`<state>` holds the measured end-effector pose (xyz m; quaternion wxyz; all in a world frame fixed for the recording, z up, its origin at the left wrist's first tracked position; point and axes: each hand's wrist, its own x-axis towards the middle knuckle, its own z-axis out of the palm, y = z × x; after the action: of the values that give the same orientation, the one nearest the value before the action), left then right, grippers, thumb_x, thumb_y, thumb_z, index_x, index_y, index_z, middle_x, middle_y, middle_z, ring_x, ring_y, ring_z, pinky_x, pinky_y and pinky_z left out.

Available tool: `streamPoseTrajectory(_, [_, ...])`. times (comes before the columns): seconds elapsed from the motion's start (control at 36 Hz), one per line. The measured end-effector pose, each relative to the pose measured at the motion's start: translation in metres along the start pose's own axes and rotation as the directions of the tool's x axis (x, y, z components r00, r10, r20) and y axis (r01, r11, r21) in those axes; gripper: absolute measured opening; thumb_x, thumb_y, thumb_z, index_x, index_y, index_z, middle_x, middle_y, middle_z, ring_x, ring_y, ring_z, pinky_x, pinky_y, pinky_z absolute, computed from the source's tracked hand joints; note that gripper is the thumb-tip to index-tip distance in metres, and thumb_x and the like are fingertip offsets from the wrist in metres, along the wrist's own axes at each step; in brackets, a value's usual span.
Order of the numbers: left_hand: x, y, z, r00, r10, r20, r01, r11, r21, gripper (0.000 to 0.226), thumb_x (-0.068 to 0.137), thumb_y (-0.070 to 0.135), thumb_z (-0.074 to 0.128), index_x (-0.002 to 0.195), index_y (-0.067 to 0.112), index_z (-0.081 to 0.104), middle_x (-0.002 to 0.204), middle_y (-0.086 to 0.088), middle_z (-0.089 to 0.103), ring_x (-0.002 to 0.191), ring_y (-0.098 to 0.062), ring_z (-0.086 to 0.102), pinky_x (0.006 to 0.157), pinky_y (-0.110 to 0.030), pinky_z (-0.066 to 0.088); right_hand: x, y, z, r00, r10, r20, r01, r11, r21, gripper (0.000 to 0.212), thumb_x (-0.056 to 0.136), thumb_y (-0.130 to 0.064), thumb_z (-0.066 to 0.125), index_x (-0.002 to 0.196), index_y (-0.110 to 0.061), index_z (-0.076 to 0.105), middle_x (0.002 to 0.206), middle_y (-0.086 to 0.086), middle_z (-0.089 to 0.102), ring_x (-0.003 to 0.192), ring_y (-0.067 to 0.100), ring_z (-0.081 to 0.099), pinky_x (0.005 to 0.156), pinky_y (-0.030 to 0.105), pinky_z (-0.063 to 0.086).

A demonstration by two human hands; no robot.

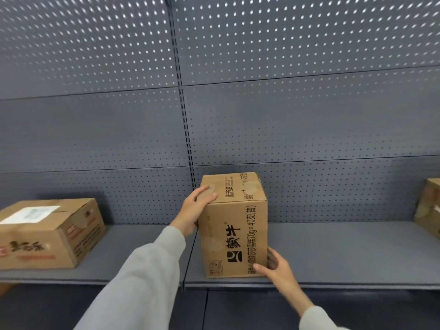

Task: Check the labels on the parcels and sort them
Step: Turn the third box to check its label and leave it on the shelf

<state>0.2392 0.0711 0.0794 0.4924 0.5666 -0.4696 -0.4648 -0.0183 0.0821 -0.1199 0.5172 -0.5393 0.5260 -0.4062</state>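
A tall brown cardboard parcel [234, 229] with black printed characters stands on end on the grey shelf [345, 253], near the middle of the view. My left hand [195, 208] grips its upper left corner, fingers over the top edge. My right hand [273, 265] holds its lower right corner, thumb on the front face. No shipping label shows on the sides facing me. A second, wider parcel [47, 234] lies flat at the left of the shelf, with a white label [31, 214] on its top.
A third cardboard box [428, 208] is cut off by the right edge of the view on the same shelf. A grey perforated back panel [285, 103] rises behind the shelf. A vertical slotted post [188, 144] splits the shelving into two bays.
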Motion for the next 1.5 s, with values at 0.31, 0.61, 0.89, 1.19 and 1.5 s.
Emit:
streamPoseTrajectory(0.31, [-0.015,0.012,0.006,1.0,0.03,0.007,-0.03,0.999,-0.029,0.043,0.091,0.033,0.077,0.13,0.041,0.063,0.12,0.005,0.065,0.099,-0.018,0.063,0.076,-0.039,0.054,-0.011,-0.014,0.008,0.996,-0.068,-0.049,0.075,0.987,0.145,0.051,0.09,-0.029,0.075,0.137,-0.037,0.059,0.124,-0.016,0.072,0.123,0.011,0.063,0.107,0.048,0.05])
streamPoseTrajectory(0.61, [-0.03,0.026,-0.003,0.998,0.065,-0.02,-0.067,0.993,-0.095,0.036,0.091,0.037,0.076,0.124,0.046,0.065,0.126,0.005,0.063,0.109,-0.023,0.061,0.08,-0.048,0.058,-0.021,-0.046,0.0,0.963,-0.209,-0.172,0.227,0.969,0.096,0.069,0.081,-0.055,0.074,0.144,-0.035,0.055,0.134,-0.019,0.064,0.13,0.007,0.056,0.116,0.044,0.041])
streamPoseTrajectory(0.89, [-0.031,-0.011,-0.016,1.0,0.019,-0.025,-0.027,0.933,-0.359,0.041,0.089,0.038,0.078,0.128,0.045,0.066,0.128,0.003,0.07,0.118,-0.026,0.062,0.08,-0.051,0.061,-0.026,-0.084,-0.025,0.926,-0.318,-0.203,0.312,0.948,-0.058,0.056,0.09,-0.039,0.074,0.143,-0.039,0.056,0.13,-0.02,0.065,0.124,0.003,0.057,0.089,0.006,0.043])
streamPoseTrajectory(1.19, [-0.028,-0.085,-0.019,0.999,-0.003,0.038,0.025,0.799,-0.6,0.043,0.095,0.045,0.066,0.137,0.045,0.057,0.14,-0.001,0.062,0.131,-0.03,0.056,0.095,-0.071,0.05,-0.012,-0.094,-0.034,0.844,-0.479,-0.239,0.323,0.812,-0.486,0.058,0.082,-0.067,0.068,0.137,-0.06,0.051,0.14,-0.033,0.049,0.135,0.009,0.041,0.11,0.054,0.04])
streamPoseTrajectory(1.5, [-0.001,-0.121,-0.026,0.999,0.023,0.041,-0.001,0.877,-0.481,0.04,0.105,0.041,0.049,0.145,0.034,0.053,0.139,-0.001,0.064,0.129,-0.026,0.06,0.088,-0.053,0.06,-0.012,-0.097,-0.021,0.829,-0.482,-0.285,0.241,0.767,-0.595,0.053,0.086,-0.062,0.065,0.137,-0.057,0.051,0.144,-0.035,0.043,0.131,0.003,0.028,0.108,0.048,0.027])
